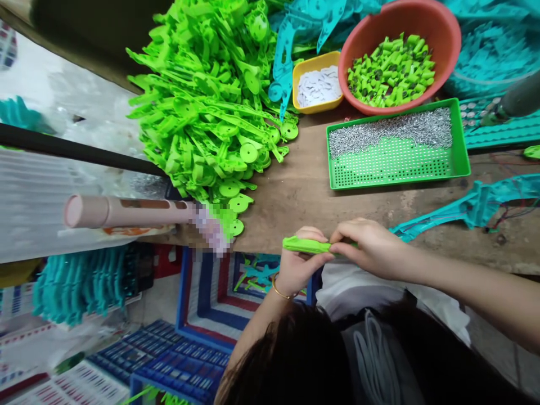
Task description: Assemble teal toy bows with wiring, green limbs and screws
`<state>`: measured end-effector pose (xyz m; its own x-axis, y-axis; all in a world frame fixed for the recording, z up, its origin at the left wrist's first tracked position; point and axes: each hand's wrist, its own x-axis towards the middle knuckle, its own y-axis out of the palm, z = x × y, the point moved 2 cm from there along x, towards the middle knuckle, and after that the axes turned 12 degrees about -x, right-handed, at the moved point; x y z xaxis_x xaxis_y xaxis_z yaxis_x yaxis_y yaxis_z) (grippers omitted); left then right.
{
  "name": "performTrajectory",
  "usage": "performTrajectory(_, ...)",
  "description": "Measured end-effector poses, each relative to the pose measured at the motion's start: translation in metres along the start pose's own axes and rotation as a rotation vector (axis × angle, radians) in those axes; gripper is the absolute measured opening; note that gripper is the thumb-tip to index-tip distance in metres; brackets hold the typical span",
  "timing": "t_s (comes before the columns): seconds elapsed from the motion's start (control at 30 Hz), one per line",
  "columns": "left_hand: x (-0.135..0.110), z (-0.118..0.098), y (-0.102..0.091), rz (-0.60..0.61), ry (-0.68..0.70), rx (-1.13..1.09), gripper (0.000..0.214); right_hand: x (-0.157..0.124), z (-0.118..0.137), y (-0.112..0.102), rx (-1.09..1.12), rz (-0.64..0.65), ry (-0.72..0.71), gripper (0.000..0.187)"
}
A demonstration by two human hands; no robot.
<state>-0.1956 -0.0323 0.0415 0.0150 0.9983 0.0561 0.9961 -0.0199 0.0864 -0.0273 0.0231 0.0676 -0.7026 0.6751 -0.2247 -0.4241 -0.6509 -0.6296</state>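
Observation:
My left hand (297, 266) is wrapped around a bright green plastic part (304, 245), held level over the front edge of the wooden table. With thumb and fingers, my right hand (361, 246) pinches the same part near its right end; the fingers hide much of that end. A teal plastic part with wires (468, 207) lies on the table just beyond my right forearm. To the left of my hands, a large heap of similar green plastic parts (206, 107) spreads across the tabletop.
A green tray of small metal screws (396, 163) stands on the table (295, 197). Behind it are a red bowl of green pieces (354, 34) and a yellow dish of white pieces (302, 66). A dark tool (521, 101) hangs at right. A blue crate (184, 292) sits below the edge.

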Motion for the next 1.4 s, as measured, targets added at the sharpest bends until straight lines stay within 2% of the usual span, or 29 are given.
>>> performTrajectory(0.1,0.000,0.002,0.001,-0.019,-0.007,0.021,0.022,0.004,0.000,-0.002,0.054,0.007,0.080,0.012)
performTrajectory(0.2,0.002,0.004,0.000,-0.041,-0.028,0.019,0.024,0.004,-0.007,-0.011,0.052,0.093,0.088,0.012)
performTrajectory(0.33,0.006,0.003,-0.003,-0.040,-0.046,0.030,0.024,-0.007,-0.024,-0.026,-0.270,0.202,-0.023,0.027)
performTrajectory(0.4,0.007,0.003,-0.005,-0.056,-0.029,0.027,0.025,-0.016,-0.032,-0.028,-0.431,0.234,-0.047,0.026)
performTrajectory(0.47,0.006,0.006,-0.007,-0.093,-0.019,0.005,0.028,-0.023,-0.035,-0.026,-0.499,0.231,-0.091,0.024)
performTrajectory(0.53,0.002,0.013,-0.006,-0.150,-0.073,-0.057,0.032,-0.026,-0.035,-0.025,-0.512,0.188,-0.137,0.025)
performTrajectory(0.6,-0.004,0.023,0.003,-0.141,-0.223,-0.161,0.039,-0.025,-0.032,-0.027,-0.519,0.153,-0.161,0.028)
performTrajectory(0.67,-0.011,0.033,0.020,-0.037,-0.401,-0.263,0.047,-0.021,-0.026,-0.031,-0.538,0.140,-0.160,0.031)
performTrajectory(0.73,-0.016,0.039,0.040,0.061,-0.499,-0.286,0.046,-0.014,-0.017,-0.035,-0.560,0.130,-0.148,0.033)
performTrajectory(0.8,-0.018,0.041,0.053,0.048,-0.499,-0.217,0.037,-0.007,-0.007,-0.036,-0.573,0.102,-0.121,0.035)
performTrajectory(0.87,-0.017,0.040,0.056,-0.029,-0.457,-0.142,0.032,-0.002,0.001,-0.034,-0.578,0.026,-0.110,0.038)
performTrajectory(0.93,-0.017,0.038,0.051,-0.106,-0.448,-0.155,0.033,-0.003,0.004,-0.032,-0.589,-0.125,-0.144,0.036)
performTrajectory(1.0,-0.017,0.035,0.039,-0.172,-0.499,-0.230,0.035,-0.014,0.000,-0.036,-0.583,-0.307,-0.175,0.034)
performTrajectory(1.07,-0.019,0.031,0.024,-0.224,-0.572,-0.286,0.036,-0.034,-0.017,-0.048,-0.527,-0.462,-0.088,0.033)
performTrajectory(1.1,-0.021,0.029,0.016,-0.237,-0.608,-0.295,0.036,-0.048,-0.032,-0.058,-0.485,-0.531,0.016,0.033)
performTrajectory(1.2,-0.025,0.025,-0.007,-0.215,-0.750,-0.276,0.041,-0.095,-0.093,-0.093,-0.407,-0.710,0.460,0.030)
performTrajectory(1.3,-0.028,0.027,-0.028,-0.190,-0.909,-0.224,0.050,-0.143,-0.150,-0.118,-0.452,-0.675,0.792,0.031)
performTrajectory(1.4,-0.025,0.027,-0.053,-0.222,-0.974,-0.088,0.058,-0.184,-0.180,-0.122,-0.439,-0.580,0.957,0.029)
